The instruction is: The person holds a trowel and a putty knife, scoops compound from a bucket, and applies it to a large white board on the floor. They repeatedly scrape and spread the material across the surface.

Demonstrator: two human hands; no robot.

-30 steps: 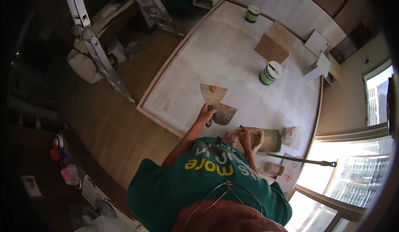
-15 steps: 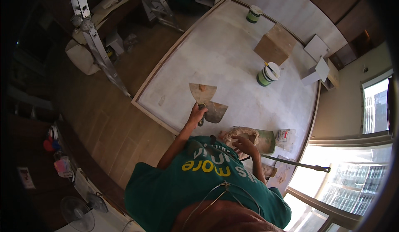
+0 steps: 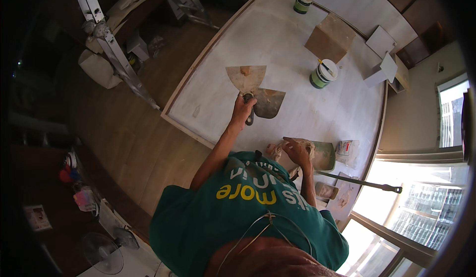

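Observation:
My left hand (image 3: 242, 109) is closed round the dark handles of two wide putty knives, whose blades fan out above the white-coated board. One putty knife (image 3: 246, 78) points away from me and carries a tan smear; the darker putty knife (image 3: 268, 103) angles to the right. Close to my body, my right hand (image 3: 296, 151) is over a crumpled brown paper bag (image 3: 283, 156), its fingers stretched to the left. Whether the fingertips touch the bag I cannot tell. A green tray-like piece (image 3: 325, 156) lies just right of the bag.
The wood-rimmed board (image 3: 213, 86) carries a green-and-white bucket (image 3: 323, 74) with a yellow-handled tool on top, a second bucket (image 3: 302, 3), a brown box (image 3: 329, 37) and a small packet (image 3: 347, 151). A ladder (image 3: 116, 54) stands left; a green strap (image 3: 362, 182) extends right. Windows are at right.
My left hand has moved farther out over the board with both putty knives. My right hand has shifted slightly away from my body, over the paper bag. The view has tilted a little.

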